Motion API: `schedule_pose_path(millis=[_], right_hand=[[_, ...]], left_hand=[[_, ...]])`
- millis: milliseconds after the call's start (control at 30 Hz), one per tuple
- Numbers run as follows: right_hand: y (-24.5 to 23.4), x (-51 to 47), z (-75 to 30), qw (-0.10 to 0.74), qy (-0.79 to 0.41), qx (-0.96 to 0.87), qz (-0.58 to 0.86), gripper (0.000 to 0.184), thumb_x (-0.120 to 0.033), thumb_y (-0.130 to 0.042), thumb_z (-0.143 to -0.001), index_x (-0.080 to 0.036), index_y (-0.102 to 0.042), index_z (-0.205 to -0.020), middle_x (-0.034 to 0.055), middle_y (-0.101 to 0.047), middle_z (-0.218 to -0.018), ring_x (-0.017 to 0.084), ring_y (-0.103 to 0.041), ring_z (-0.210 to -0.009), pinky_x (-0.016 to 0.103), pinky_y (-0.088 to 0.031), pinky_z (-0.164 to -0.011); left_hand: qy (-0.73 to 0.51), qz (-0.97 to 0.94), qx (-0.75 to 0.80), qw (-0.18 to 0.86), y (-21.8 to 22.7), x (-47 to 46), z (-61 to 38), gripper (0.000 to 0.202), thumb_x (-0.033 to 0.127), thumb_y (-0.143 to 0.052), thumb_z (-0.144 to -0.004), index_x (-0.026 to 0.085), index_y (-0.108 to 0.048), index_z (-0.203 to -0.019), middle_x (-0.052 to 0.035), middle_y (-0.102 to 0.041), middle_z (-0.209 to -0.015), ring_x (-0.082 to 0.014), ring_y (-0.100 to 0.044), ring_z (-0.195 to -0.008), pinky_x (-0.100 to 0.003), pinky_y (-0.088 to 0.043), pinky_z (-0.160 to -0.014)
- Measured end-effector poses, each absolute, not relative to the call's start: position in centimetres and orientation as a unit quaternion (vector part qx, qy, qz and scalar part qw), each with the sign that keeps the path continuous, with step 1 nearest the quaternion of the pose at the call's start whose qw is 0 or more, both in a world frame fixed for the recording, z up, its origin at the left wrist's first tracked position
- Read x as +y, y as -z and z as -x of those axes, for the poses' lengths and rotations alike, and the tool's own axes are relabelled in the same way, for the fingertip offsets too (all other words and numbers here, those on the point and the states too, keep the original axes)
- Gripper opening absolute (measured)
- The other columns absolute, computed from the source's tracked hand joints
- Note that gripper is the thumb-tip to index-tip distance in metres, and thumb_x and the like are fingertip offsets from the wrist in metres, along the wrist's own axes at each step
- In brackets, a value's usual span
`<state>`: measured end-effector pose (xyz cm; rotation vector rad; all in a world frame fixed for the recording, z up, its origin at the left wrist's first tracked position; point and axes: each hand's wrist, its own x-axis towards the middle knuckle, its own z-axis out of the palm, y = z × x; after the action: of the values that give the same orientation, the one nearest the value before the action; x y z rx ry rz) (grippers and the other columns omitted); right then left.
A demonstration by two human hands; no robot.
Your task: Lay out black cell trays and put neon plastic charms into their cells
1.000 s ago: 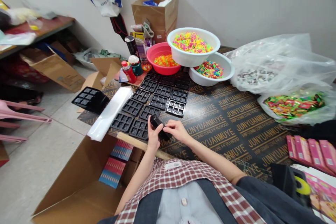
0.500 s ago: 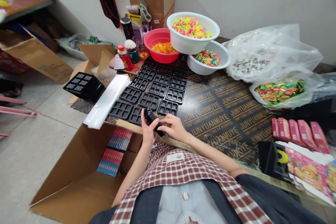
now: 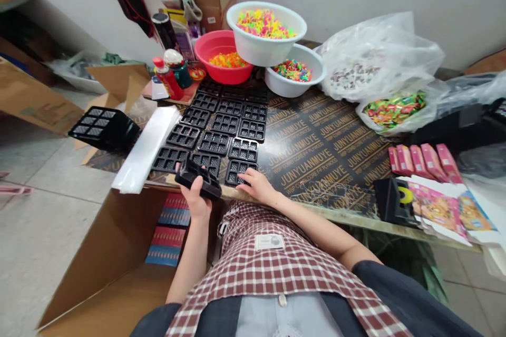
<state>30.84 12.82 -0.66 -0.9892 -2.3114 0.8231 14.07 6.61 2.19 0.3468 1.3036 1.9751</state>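
Observation:
My left hand [image 3: 195, 201] grips a small stack of black plastic trays [image 3: 198, 179] at the table's near edge. My right hand [image 3: 256, 187] rests with fingers spread on a single black tray [image 3: 236, 170] lying flat on the table, the nearest of several black compartment trays [image 3: 221, 126] laid out in rows on the dark plywood table [image 3: 328, 152]. Another stack of black trays [image 3: 103, 127] sits at the table's left corner.
A red bowl [image 3: 222, 56] and two white bowls [image 3: 264, 42] of coloured pieces stand at the back. Clear bags [image 3: 379, 71] of sweets lie to the right, pink packets [image 3: 419, 160] near them. A plastic sleeve pile [image 3: 146, 147] lies left. An open cardboard box [image 3: 118, 268] stands on the floor.
My right hand has left the tray stack and set one tray flat on the table. My left hand keeps the stack, now lower and left. The view has shifted right.

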Motion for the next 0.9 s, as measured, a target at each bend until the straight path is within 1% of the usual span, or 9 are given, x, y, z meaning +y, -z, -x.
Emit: schedule_pose_path(millis=[67, 133, 233, 300, 433, 567, 667, 767, 900], right_hand=[[-1.0, 12.1, -31.0, 0.307, -0.309, -0.831, 0.346, 0.035, -0.042, -0.069, -0.083, -0.019, -0.069, -0.109, 0.0046, -0.057, -0.086, 0.016, -0.055, -0.079, 0.031, -0.050, -0.075], [-3.0, 11.6, -31.6, 0.348, -0.322, -0.824, 0.311, 0.042, -0.049, -0.067, -0.083, -0.020, -0.068, -0.113, 0.0047, -0.058, -0.087, 0.016, -0.055, -0.078, 0.031, -0.050, -0.075], [-5.0, 11.5, -33.2, 0.378, -0.327, -0.804, 0.323, 0.033, -0.046, -0.062, -0.088, -0.019, -0.072, -0.105, 0.0046, -0.058, -0.083, 0.015, -0.054, -0.075, 0.030, -0.050, -0.073], [-5.4, 12.1, -34.6, 0.405, -0.318, -0.767, 0.383, 0.026, -0.040, -0.060, -0.090, -0.020, -0.073, -0.100, 0.0043, -0.058, -0.082, 0.015, -0.054, -0.074, 0.030, -0.049, -0.073], [-5.0, 14.5, -37.5, 0.447, -0.300, -0.706, 0.460, 0.020, -0.033, -0.063, -0.087, -0.021, -0.075, -0.098, 0.0030, -0.059, -0.079, 0.014, -0.053, -0.071, 0.029, -0.048, -0.070], [-4.8, 17.7, -39.8, 0.464, -0.320, -0.680, 0.469, 0.019, -0.032, -0.068, -0.082, -0.019, -0.075, -0.094, 0.0022, -0.059, -0.073, 0.013, -0.050, -0.063, 0.027, -0.045, -0.063], [-4.6, 20.4, -40.9, 0.464, -0.380, -0.663, 0.449, 0.020, -0.035, -0.070, -0.079, -0.018, -0.076, -0.086, 0.0002, -0.056, -0.065, 0.011, -0.046, -0.056, 0.025, -0.040, -0.054], [-3.8, 23.9, -41.7, 0.457, -0.409, -0.669, 0.419, 0.020, -0.037, -0.068, -0.080, -0.019, -0.076, -0.082, -0.0002, -0.056, -0.061, 0.011, -0.047, -0.055, 0.025, -0.041, -0.054], [-2.0, 31.0, -42.3, 0.471, -0.303, -0.681, 0.473, 0.021, -0.030, -0.058, -0.088, -0.020, -0.076, -0.090, 0.0031, -0.061, -0.071, 0.015, -0.055, -0.066, 0.028, -0.045, -0.063]], left_hand=[[-0.763, -0.160, 0.492, 0.387, -2.4, 6.9, -15.9, 0.089, 0.037, -0.082, -0.059, 0.035, -0.042, -0.138, -0.0052, -0.058, -0.129, -0.0247, -0.062, -0.110, -0.036, -0.050, -0.092], [-0.752, -0.164, 0.483, 0.418, -2.4, 7.6, -18.5, 0.080, 0.039, -0.082, -0.059, 0.033, -0.048, -0.132, -0.0036, -0.061, -0.119, -0.0214, -0.063, -0.103, -0.034, -0.049, -0.091], [-0.745, -0.137, 0.470, 0.453, -2.5, 9.5, -22.8, 0.054, 0.052, -0.076, -0.066, 0.026, -0.059, -0.110, -0.0006, -0.063, -0.095, -0.0162, -0.063, -0.087, -0.029, -0.049, -0.083], [-0.744, -0.143, 0.455, 0.467, -2.9, 10.9, -25.2, 0.045, 0.054, -0.075, -0.067, 0.022, -0.061, -0.096, 0.0009, -0.061, -0.085, -0.0138, -0.060, -0.080, -0.027, -0.048, -0.079], [-0.731, -0.197, 0.461, 0.463, -4.2, 13.5, -28.2, 0.038, 0.045, -0.082, -0.062, 0.018, -0.059, -0.076, 0.0029, -0.057, -0.074, -0.0103, -0.056, -0.072, -0.023, -0.044, -0.074], [-0.709, -0.229, 0.496, 0.447, -4.9, 16.1, -29.1, 0.040, 0.039, -0.087, -0.054, 0.016, -0.055, -0.061, 0.0057, -0.050, -0.060, -0.0070, -0.047, -0.059, -0.021, -0.040, -0.061], [-0.690, -0.239, 0.503, 0.463, -4.8, 18.6, -29.6, 0.043, 0.041, -0.087, -0.049, 0.015, -0.054, -0.055, 0.0060, -0.048, -0.054, -0.0064, -0.044, -0.052, -0.021, -0.037, -0.054], [-0.672, -0.249, 0.513, 0.473, -4.2, 21.7, -29.5, 0.044, 0.044, -0.087, -0.047, 0.015, -0.054, -0.053, 0.0057, -0.049, -0.052, -0.0068, -0.045, -0.049, -0.022, -0.038, -0.052], [-0.702, -0.243, 0.544, 0.390, -3.2, 26.2, -27.4, 0.046, 0.046, -0.086, -0.048, 0.015, -0.053, -0.056, 0.0061, -0.048, -0.053, -0.0064, -0.044, -0.049, -0.022, -0.038, -0.051]])
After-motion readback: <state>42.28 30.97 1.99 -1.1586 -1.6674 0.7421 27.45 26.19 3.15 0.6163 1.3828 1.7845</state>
